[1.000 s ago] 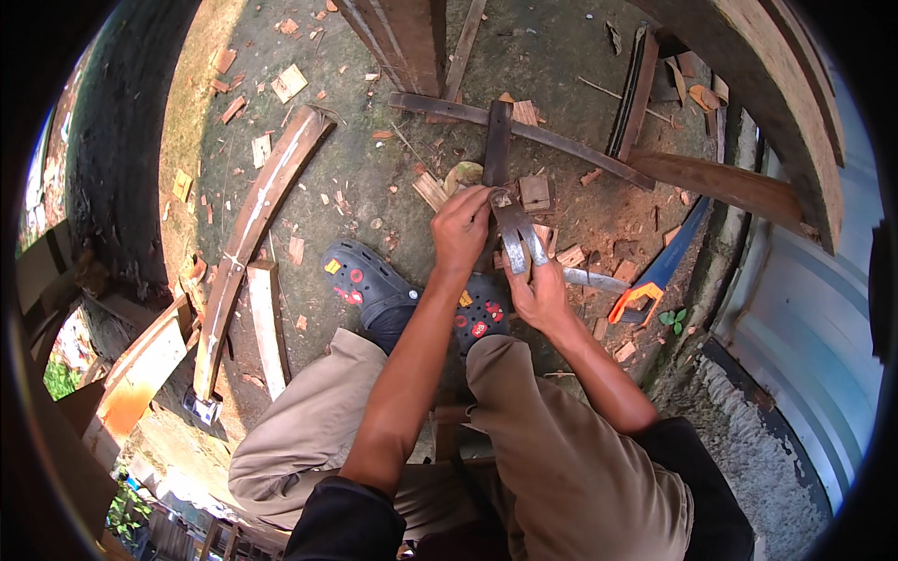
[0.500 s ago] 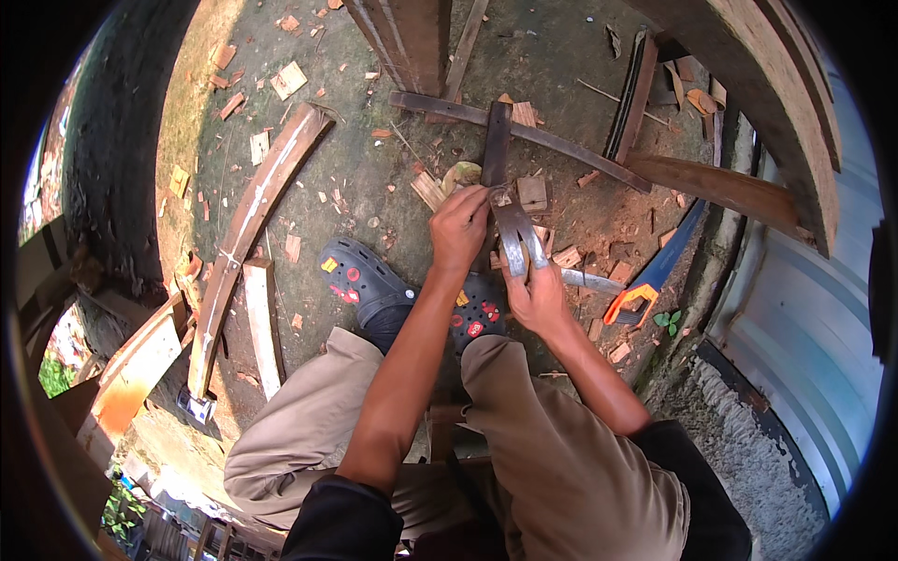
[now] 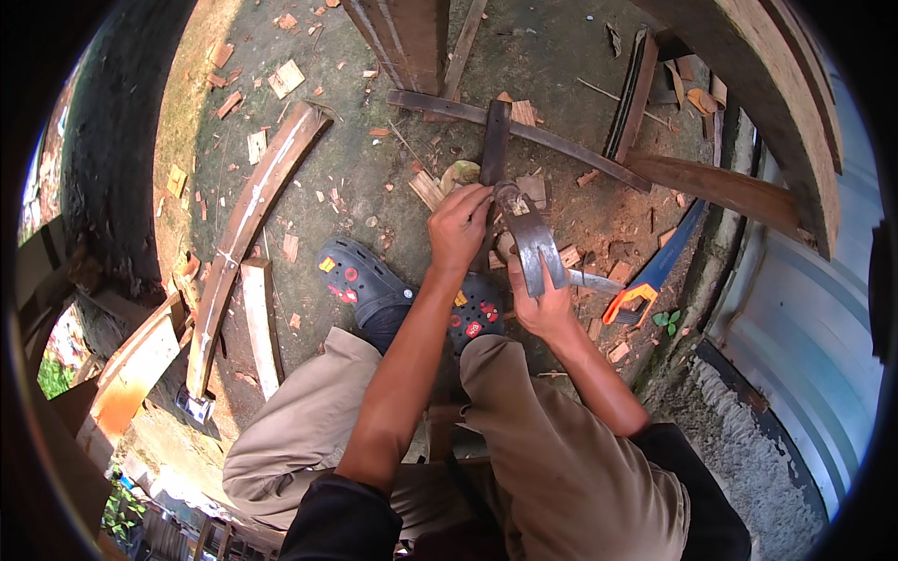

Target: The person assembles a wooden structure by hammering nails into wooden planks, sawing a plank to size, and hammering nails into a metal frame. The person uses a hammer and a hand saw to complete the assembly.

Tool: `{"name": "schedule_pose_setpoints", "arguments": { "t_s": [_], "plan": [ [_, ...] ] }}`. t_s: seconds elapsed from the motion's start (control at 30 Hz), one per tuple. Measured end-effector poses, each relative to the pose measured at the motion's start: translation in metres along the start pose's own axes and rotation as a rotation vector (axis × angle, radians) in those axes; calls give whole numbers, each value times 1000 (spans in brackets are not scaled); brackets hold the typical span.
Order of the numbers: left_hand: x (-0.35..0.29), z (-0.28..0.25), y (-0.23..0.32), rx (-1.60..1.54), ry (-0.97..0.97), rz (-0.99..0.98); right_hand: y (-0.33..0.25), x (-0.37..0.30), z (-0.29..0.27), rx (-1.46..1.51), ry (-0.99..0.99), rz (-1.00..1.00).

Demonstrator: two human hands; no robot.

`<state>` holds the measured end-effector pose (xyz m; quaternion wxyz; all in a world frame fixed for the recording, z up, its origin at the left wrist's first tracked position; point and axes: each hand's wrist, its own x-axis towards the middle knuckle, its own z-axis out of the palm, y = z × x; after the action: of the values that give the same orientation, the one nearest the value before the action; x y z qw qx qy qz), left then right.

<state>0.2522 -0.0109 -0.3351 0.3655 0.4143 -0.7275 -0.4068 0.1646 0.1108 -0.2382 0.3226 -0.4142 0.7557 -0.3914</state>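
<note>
My right hand is closed round a claw hammer, whose handle is mostly hidden under the head. The claws point back toward me, and the striking end lies right beside the fingertips of my left hand. Those left fingers are pinched together at the edge of a narrow dark wooden strip; what they hold is too small or hidden to make out. At its far end the strip meets a longer thin dark batten lying crosswise.
A handsaw with an orange handle and blue blade lies to the right. At left rests a curved plank with white streaks beside a shorter piece. Upright timber stands ahead, wood chips litter the ground, and corrugated metal sheeting borders the right.
The hammer head has swung slightly to the right and toward me, its claws now lower over my right hand. My left hand has stayed almost still.
</note>
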Motion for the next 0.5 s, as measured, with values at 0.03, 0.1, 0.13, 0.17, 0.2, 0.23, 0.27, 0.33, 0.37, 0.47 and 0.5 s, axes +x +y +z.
{"name": "schedule_pose_setpoints", "arguments": {
  "t_s": [0.03, 0.1, 0.13, 0.17, 0.2, 0.23, 0.27, 0.33, 0.37, 0.47, 0.5],
  "plan": [
    [-1, 0, -2, 4, 4, 2, 6, 0, 2, -11, -13, 19],
    [-2, 0, -2, -6, -18, -21, 6, 5, 2, -20, -31, 107],
    [-3, -1, 0, -20, -44, -46, 1, 7, 0, -10, 21, 22],
    [-2, -2, 1, -33, -70, -72, -6, 10, -2, 0, 74, -63],
    [-3, -2, 1, -28, -64, -69, -10, 8, -4, 6, 123, -143],
    [-2, -2, -1, -24, -58, -66, -4, 4, -3, -33, 94, -150],
    [-3, -2, -1, -19, -52, -62, 8, -3, 1, -72, 64, -157],
    [-4, -2, -5, -20, -48, -68, 2, 5, -1, 0, -75, 208],
    [-4, -2, -6, -20, -45, -71, -4, 6, -3, 20, -15, 129],
    [0, 0, 1, -30, -65, -40, -11, 2, -8, -18, 89, -90],
    [-2, 0, 0, -27, -47, -31, -11, 5, -8, -44, 105, -175]
  ]
}}
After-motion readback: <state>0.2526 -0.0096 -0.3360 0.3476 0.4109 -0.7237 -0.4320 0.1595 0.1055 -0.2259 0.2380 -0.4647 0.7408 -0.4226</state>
